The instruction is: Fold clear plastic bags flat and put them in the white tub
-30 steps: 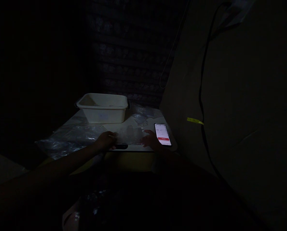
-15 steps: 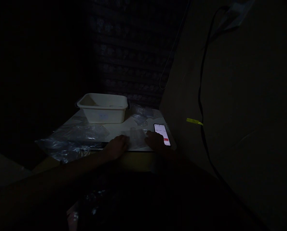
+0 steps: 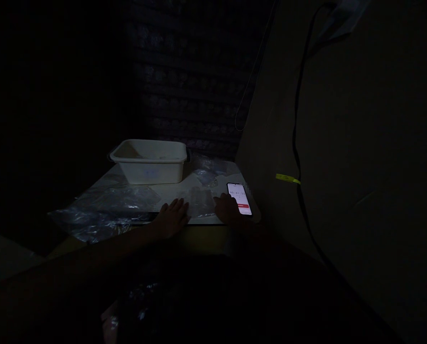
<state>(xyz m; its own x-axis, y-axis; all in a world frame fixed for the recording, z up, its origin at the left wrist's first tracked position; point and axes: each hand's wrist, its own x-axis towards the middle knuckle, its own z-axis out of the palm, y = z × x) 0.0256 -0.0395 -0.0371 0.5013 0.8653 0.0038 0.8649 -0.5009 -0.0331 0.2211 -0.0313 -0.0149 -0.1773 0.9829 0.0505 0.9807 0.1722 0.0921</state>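
Observation:
A small clear plastic bag (image 3: 201, 201) lies flat at the front edge of the white tabletop, between my two hands. On its left side, my left hand (image 3: 173, 217) rests palm down with the fingers spread, its fingertips near the bag's edge. My right hand (image 3: 227, 209) is at the bag's right edge, fingers bent together on it; dim light hides much of the grip. A lit phone (image 3: 239, 198) showing a running timer lies just beyond the right hand, which covers its lower left part.
A cream plastic tub (image 3: 152, 171) with dark handles stands at the back left. Crumpled clear plastic (image 3: 105, 210) spreads over the left front edge, and more plastic (image 3: 206, 173) lies behind. A black cable (image 3: 296, 143) with a yellow tag (image 3: 287, 178) hangs along the right wall.
My left hand's fingers have spread out and now lie flatter. The right hand has shifted slightly, showing more of the phone. The view has moved a little.

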